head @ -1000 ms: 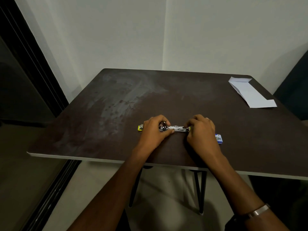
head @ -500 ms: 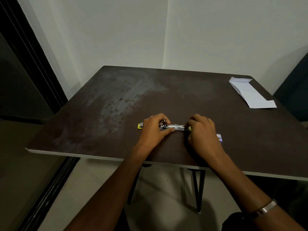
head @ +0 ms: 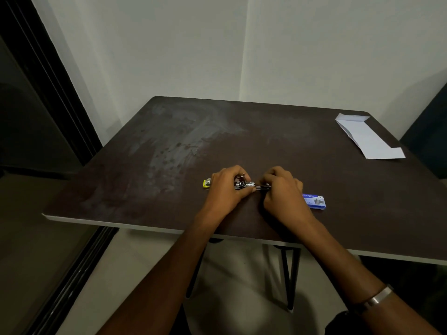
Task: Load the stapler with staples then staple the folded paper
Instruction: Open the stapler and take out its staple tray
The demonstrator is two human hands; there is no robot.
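Note:
A small stapler (head: 244, 184) with a yellow end lies opened flat on the dark table (head: 150, 165), its metal channel showing between my hands. My left hand (head: 225, 189) grips the stapler's left part, fingers curled over it. My right hand (head: 281, 189) pinches the right end of the metal channel; whether it holds staples is hidden. A blue staple box (head: 314, 201) lies just right of my right hand. The folded white paper (head: 367, 136) rests at the table's far right corner.
The table's near edge (head: 145, 227) runs just below my wrists. White walls meet in a corner behind the table. A dark door frame (head: 48, 93) stands at the left and a dark object (head: 430, 131) at the far right.
My right hand has slid left along the stapler, closer to my left hand, uncovering more of the blue staple box. My left hand has stayed where it was.

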